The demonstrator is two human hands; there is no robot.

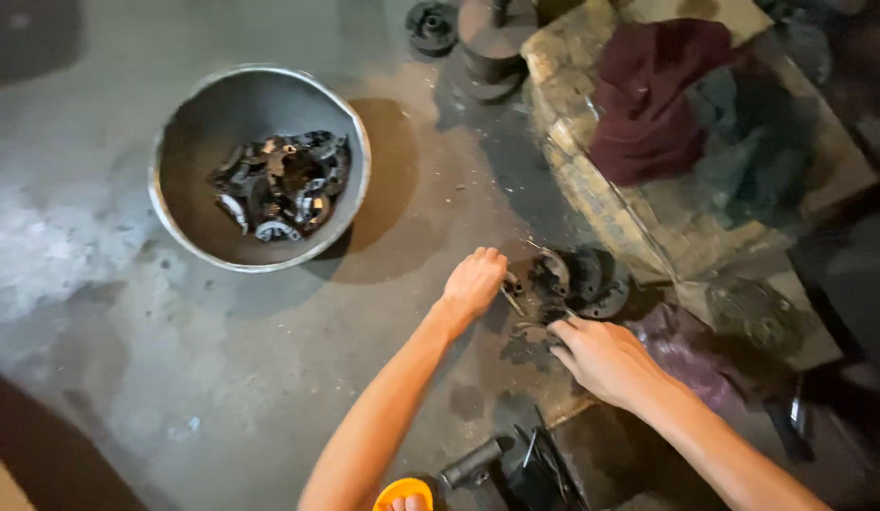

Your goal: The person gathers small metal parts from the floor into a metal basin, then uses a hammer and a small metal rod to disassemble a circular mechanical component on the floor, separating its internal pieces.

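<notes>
Bowl [180, 232] holds dark metal parts [284, 185]; both hands' fingers [490, 257] grasp a greasy round part [582, 279].

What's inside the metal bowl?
The bowl holds a heap of dark metal parts, some ring-shaped with shiny edges. The rest of its bottom is bare. Whatever lies under the heap is covered.

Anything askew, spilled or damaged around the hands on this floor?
Dark greasy stains and small debris spread over the concrete floor beneath the left hand and right hand, beside the round metal part. Nothing looks broken or tipped.
</notes>
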